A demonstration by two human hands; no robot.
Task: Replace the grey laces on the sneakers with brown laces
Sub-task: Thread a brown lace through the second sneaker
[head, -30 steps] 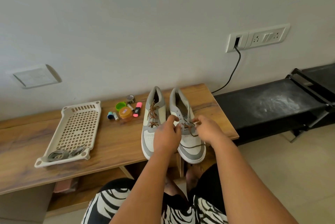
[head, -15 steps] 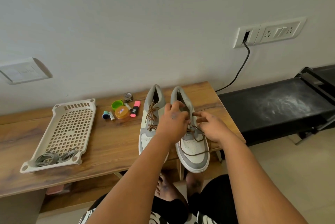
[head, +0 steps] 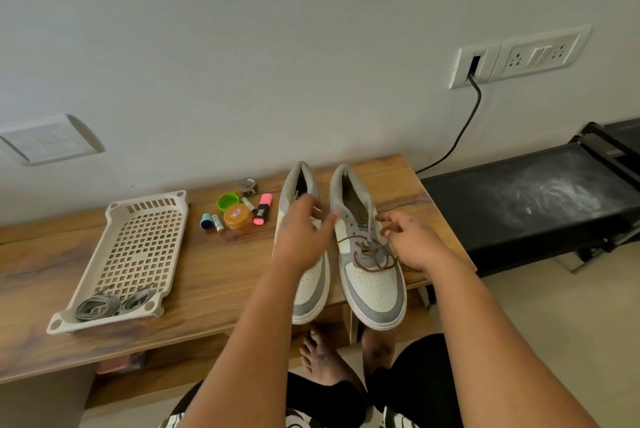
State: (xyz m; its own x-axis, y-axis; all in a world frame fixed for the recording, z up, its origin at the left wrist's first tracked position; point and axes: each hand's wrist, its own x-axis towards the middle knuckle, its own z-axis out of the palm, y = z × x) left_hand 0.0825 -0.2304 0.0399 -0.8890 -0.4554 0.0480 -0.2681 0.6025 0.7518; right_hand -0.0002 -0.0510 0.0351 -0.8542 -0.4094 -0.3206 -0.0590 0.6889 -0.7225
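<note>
Two white-and-grey sneakers stand side by side on the wooden table, toes toward me. My left hand covers much of the left sneaker. The right sneaker has a brown lace threaded loosely through its lower eyelets. One strand of it runs under my left hand, whose blurred fingertips meet near the right sneaker's tongue. My right hand pinches the other strand beside that sneaker. Grey laces lie bundled in the near end of a cream perforated tray.
Behind the tray sit a green cap, an orange jar, a pink highlighter, batteries and a tape roll. A black bench adjoins the table on the right, under a cable from the wall socket. Bare feet show below the table edge.
My left hand has slid left and toward the sneakers' heels, over the left sneaker. My right hand has drawn its strand out to the right, loosening the lace over the toe.
</note>
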